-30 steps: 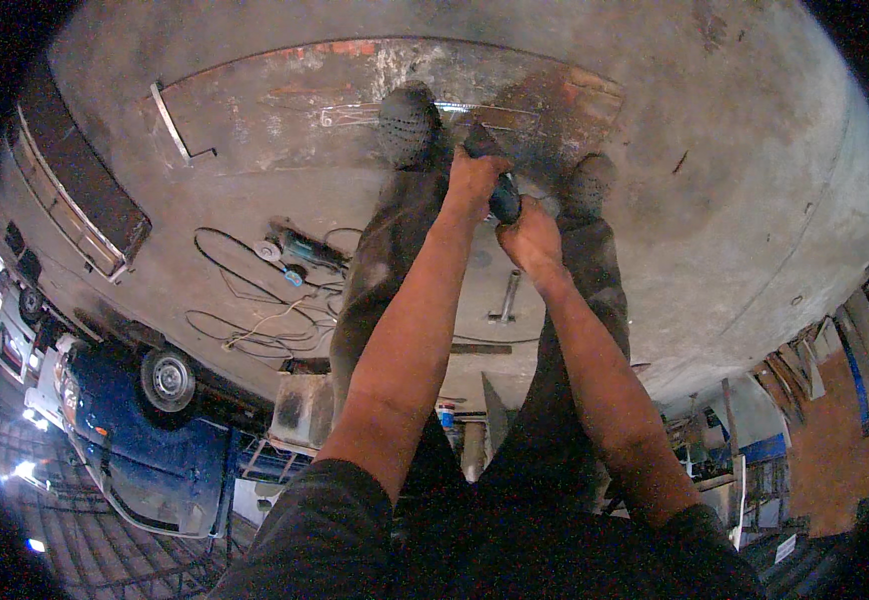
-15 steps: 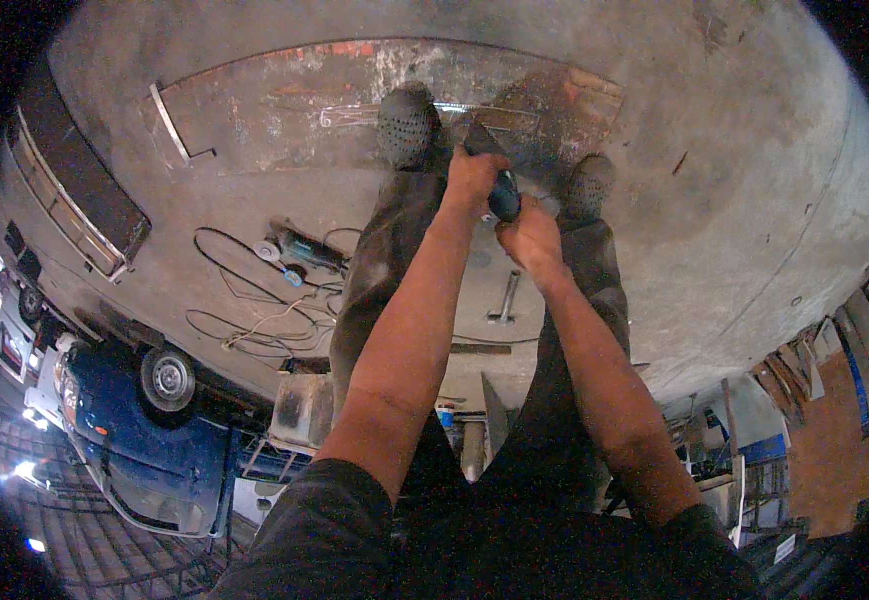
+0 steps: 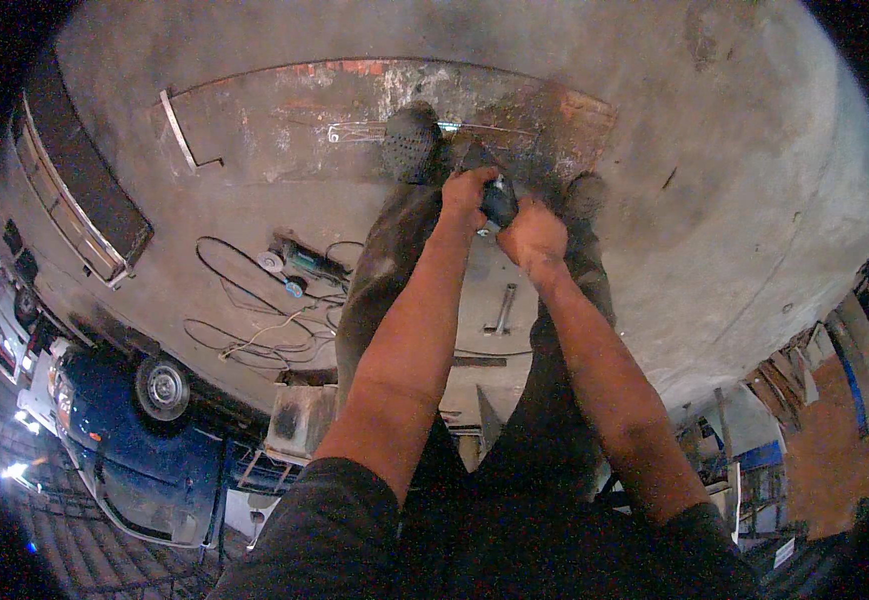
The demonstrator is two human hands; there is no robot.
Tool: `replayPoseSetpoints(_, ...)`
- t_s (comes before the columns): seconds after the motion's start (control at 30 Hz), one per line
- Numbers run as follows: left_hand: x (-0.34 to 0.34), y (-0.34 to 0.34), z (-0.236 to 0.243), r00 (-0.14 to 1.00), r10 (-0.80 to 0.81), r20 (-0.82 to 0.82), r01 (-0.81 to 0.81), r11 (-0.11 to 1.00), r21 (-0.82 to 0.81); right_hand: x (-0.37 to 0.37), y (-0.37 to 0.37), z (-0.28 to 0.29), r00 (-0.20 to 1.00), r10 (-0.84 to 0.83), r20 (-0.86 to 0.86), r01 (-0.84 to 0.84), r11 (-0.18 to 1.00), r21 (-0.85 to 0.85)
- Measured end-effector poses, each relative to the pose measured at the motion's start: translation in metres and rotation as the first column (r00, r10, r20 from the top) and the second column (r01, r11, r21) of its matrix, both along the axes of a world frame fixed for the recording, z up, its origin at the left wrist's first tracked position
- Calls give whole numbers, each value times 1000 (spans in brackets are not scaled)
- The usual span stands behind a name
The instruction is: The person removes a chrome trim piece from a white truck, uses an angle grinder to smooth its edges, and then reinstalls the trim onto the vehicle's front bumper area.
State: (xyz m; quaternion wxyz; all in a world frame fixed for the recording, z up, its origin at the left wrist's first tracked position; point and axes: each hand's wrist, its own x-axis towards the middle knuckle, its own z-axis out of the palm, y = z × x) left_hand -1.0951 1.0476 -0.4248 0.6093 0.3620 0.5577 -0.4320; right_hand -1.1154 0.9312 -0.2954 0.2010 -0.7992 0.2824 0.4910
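I stand on a concrete floor, looking down past my legs. My left hand (image 3: 467, 194) and my right hand (image 3: 533, 236) are both closed on a dark hand-held power tool (image 3: 500, 203), held low between my shoes. My left shoe (image 3: 412, 143) and right shoe (image 3: 585, 195) rest at the near edge of a rusty flat metal sheet (image 3: 285, 120). The tool's working end is hidden behind my hands. A thin metal rod (image 3: 375, 130) lies on the sheet just beyond my left shoe.
A green angle grinder (image 3: 305, 264) with looping cables (image 3: 240, 335) lies on the floor to my left. A small metal bar (image 3: 502, 308) lies between my legs. An L-shaped metal strip (image 3: 183, 135) rests far left. Vehicles (image 3: 145, 440) stand at the left, and a pale box (image 3: 300, 420) is close by.
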Motion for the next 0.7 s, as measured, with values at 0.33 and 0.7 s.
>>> replayPoseSetpoints(0.33,15,10,19,996,85,-34,-86,996,-19,15,10,6,999,11,-54,-12,1000,-5)
replayPoseSetpoints(0.7,-8,28,-9,984,179,-21,-180,977,-115,10,18,-3,987,160,-33,-161,986,-31)
